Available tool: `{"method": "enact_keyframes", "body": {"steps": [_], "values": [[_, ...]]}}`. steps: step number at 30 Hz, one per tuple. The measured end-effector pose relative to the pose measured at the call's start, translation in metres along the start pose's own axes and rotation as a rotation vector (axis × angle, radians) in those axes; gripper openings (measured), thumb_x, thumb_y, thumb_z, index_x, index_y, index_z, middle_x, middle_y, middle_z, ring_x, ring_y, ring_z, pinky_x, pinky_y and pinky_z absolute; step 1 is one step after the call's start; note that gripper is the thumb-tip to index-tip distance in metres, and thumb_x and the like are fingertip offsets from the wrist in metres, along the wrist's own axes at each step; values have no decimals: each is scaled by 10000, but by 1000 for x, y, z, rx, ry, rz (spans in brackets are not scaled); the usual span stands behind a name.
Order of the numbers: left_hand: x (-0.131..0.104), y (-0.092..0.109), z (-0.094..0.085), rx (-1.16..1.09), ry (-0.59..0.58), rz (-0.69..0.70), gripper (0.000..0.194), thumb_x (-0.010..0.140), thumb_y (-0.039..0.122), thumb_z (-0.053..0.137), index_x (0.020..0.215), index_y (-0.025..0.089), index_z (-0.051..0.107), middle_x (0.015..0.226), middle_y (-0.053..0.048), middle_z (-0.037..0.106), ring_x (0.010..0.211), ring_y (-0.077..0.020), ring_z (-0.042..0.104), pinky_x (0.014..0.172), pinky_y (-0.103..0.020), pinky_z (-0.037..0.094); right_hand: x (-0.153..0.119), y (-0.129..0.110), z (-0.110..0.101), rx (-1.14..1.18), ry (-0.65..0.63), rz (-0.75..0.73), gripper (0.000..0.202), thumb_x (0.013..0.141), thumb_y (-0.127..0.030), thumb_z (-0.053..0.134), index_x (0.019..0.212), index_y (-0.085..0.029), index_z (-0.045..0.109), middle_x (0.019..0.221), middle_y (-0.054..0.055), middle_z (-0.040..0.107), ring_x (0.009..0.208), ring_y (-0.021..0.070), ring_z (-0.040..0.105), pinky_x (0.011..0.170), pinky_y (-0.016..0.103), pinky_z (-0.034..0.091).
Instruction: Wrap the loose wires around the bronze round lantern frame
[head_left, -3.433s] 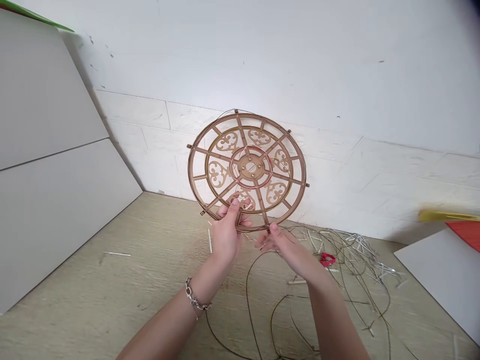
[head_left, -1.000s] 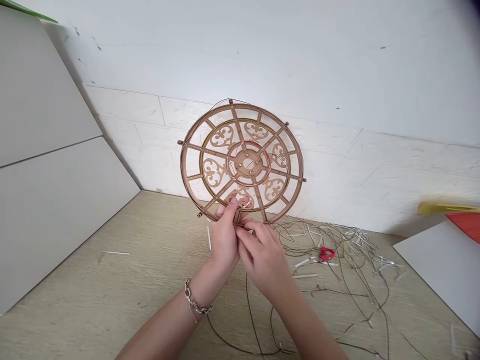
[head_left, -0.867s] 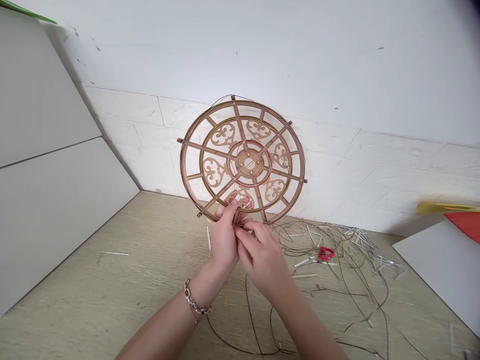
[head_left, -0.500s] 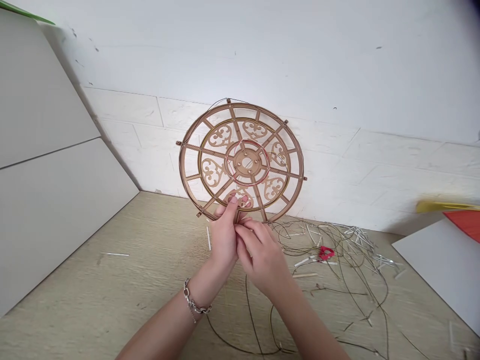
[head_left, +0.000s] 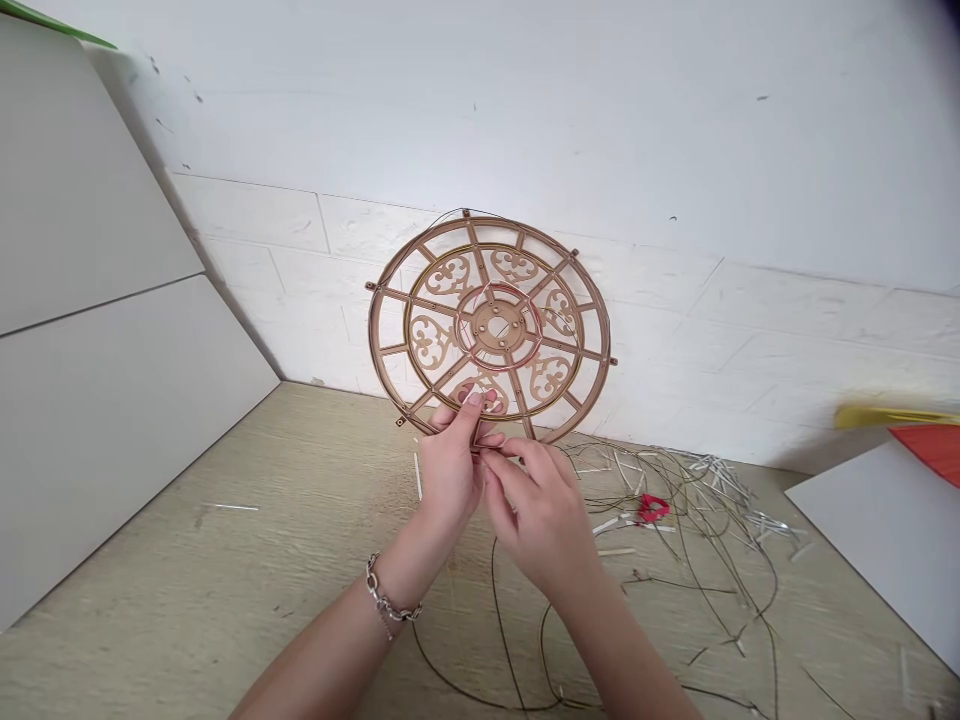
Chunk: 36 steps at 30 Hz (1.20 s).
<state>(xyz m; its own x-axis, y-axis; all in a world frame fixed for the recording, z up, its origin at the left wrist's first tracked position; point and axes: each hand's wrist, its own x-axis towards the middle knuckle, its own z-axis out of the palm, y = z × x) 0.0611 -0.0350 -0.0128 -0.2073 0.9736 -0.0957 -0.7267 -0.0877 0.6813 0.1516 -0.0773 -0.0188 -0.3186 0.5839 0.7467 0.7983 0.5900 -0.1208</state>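
Note:
A round brown openwork frame (head_left: 523, 372) with spokes, heart-shaped scrollwork and small tabs is held up before the wall. Red wire circles its hub, and a thin dark wire runs along its upper rim. My left hand (head_left: 452, 460) grips the frame's bottom edge, thumb in front over the lowest scrollwork. Beside it, my right hand (head_left: 534, 500) has thumb and fingertips pinched at the bottom rim; what they pinch is too small to make out.
Tangled dark wires (head_left: 694, 545) spread over the table (head_left: 225, 590) on the right, with a red scrap (head_left: 652, 509) and white sticks (head_left: 724, 480). White panels stand at the left. A white board (head_left: 877, 540) with red and yellow pieces lies at the right.
The frame's top has dropped slightly and shifted a little right. My right hand has moved slightly right, its fingertips a little farther from my left hand.

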Motion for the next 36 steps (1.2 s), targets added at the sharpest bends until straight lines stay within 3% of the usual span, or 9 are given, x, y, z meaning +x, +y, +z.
{"method": "enact_keyframes", "body": {"steps": [6, 11, 15, 21, 31, 36], "values": [[7, 8, -1, 16, 17, 67, 252, 610, 259, 714, 831, 161, 642, 799, -14, 656, 549, -70, 582, 454, -164, 471, 3, 15, -10, 6, 15, 43, 166, 818, -192, 493, 892, -194, 641, 897, 60, 555, 817, 172, 501, 768, 343, 407], [7, 14, -1, 56, -5, 74, 243, 625, 272, 703, 831, 155, 649, 825, -38, 664, 631, -104, 617, 434, -151, 469, 6, 36, -21, 11, 104, 34, 122, 810, -195, 535, 884, -212, 630, 879, 46, 547, 816, 168, 510, 758, 332, 414], [7, 14, -1, 74, -26, 78, 245, 635, 279, 693, 843, 157, 653, 820, -43, 668, 645, -112, 621, 441, -150, 472, 6, 48, -25, -12, 41, 66, 114, 823, -235, 533, 892, -224, 623, 883, 36, 545, 812, 160, 517, 733, 315, 425], [6, 14, 0, 86, -36, 52, 213, 632, 266, 693, 822, 176, 657, 800, -27, 676, 646, -117, 625, 432, -160, 469, 5, 48, -26, 17, -53, 35, 113, 845, -234, 503, 852, -219, 615, 841, 18, 570, 788, 138, 536, 715, 287, 418], [6, 12, 0, 98, -32, 46, 213, 627, 270, 696, 815, 175, 664, 814, -42, 681, 673, -140, 634, 416, -166, 469, 6, 46, -24, 19, -44, 5, 66, 835, -207, 514, 826, -203, 580, 843, 18, 578, 803, 140, 540, 721, 277, 410], [6, 13, 0, 95, -46, 56, 243, 623, 262, 701, 841, 161, 665, 813, -48, 679, 664, -132, 632, 411, -154, 466, 6, 47, -24, 58, -106, 13, 71, 840, -197, 505, 827, -197, 575, 847, 21, 565, 802, 140, 529, 725, 271, 407]]}}
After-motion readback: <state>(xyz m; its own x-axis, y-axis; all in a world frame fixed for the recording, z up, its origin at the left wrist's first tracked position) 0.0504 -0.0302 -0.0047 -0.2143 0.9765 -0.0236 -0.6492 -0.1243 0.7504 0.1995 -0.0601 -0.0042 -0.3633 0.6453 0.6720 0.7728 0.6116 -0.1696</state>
